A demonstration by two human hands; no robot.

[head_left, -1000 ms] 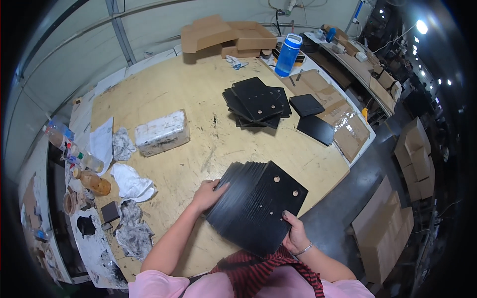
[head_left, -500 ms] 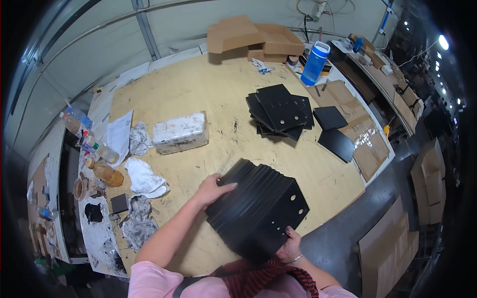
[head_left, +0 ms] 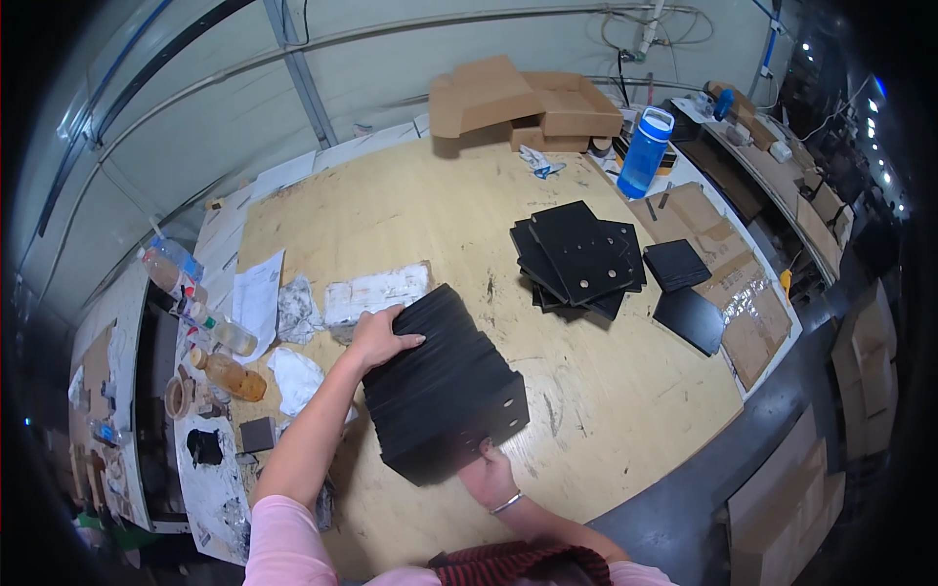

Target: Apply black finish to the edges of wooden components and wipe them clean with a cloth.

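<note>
In the head view, the left hand [head_left: 376,339] and right hand [head_left: 491,477] clamp a stack of black boards [head_left: 435,381] between them, over the near middle of the table [head_left: 606,420]. Its holed face points toward the person and slightly right, the long board edges running from near left to far right

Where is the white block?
In the head view, the white block sits left of centre on the table, just beyond the left hand and the held black stack, with a grey rag at its left.
</note>
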